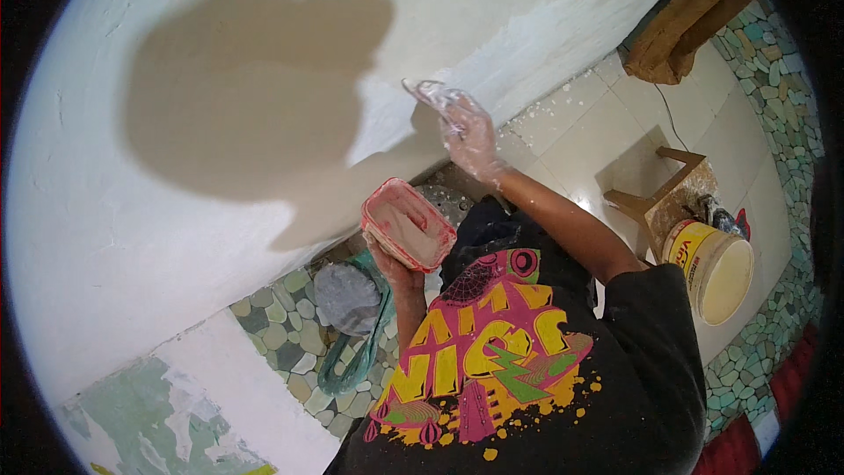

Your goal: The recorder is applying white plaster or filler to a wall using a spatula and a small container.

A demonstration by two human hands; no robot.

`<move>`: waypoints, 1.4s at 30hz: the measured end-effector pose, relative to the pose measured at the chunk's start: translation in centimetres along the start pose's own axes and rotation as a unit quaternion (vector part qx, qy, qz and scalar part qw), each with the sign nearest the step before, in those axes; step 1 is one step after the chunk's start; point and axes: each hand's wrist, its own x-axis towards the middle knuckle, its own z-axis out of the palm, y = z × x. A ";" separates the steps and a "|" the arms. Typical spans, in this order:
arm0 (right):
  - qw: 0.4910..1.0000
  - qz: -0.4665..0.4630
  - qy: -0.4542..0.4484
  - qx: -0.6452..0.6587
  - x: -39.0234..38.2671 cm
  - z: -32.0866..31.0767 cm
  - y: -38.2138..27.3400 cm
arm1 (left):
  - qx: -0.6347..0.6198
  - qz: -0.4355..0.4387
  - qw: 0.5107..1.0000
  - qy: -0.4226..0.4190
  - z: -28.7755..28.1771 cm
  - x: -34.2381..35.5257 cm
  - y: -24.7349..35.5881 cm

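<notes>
My left hand (393, 266) grips a red plastic tub (376, 233) from below and the side, tilted so that its opening faces up. Pale pinkish putty (406, 227) coats the inside and fills part of it. Close to the white wall (352, 136), my right hand (470, 134) is closed around a thin scraper (425, 93). Its blade shows nearly edge-on and is smeared white, and so are the fingers. I cannot tell whether the blade touches the wall.
A small wooden stool (659, 198) stands on the tiled floor to the right, with a white-and-yellow bucket (723, 277) by it. Below the tub lie a round grey stone-like disc (348, 297) and a green plastic bag (356, 369). A brown wrapped object (681, 35) leans at the far right.
</notes>
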 end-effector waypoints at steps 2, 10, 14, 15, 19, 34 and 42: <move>0.985 0.135 0.029 0.098 0.5 -1.6 -0.8 | -0.013 0.004 1.000 0.000 0.0 -0.2 0.0; 0.926 0.255 0.205 0.187 3.4 1.3 0.0 | 0.010 0.019 1.000 -0.003 -0.7 -0.3 -0.3; 0.989 0.073 -0.022 0.129 -1.0 5.2 0.4 | -0.017 0.000 1.000 -0.012 0.0 0.0 -0.1; 0.991 -0.114 -0.062 0.022 -1.2 4.4 -1.2 | 0.002 0.000 1.000 -0.007 0.0 -0.1 -0.1; 0.976 -0.049 -0.159 0.142 -2.4 3.0 -3.2 | 0.039 -0.005 0.999 0.003 0.8 0.7 -0.8; 0.777 0.390 0.199 0.452 -0.7 -9.1 7.5 | 0.038 0.013 0.999 -0.003 -1.2 0.4 0.5; 0.786 0.367 0.241 0.435 1.7 -12.1 6.7 | 0.047 0.008 0.998 -0.035 0.5 2.9 0.9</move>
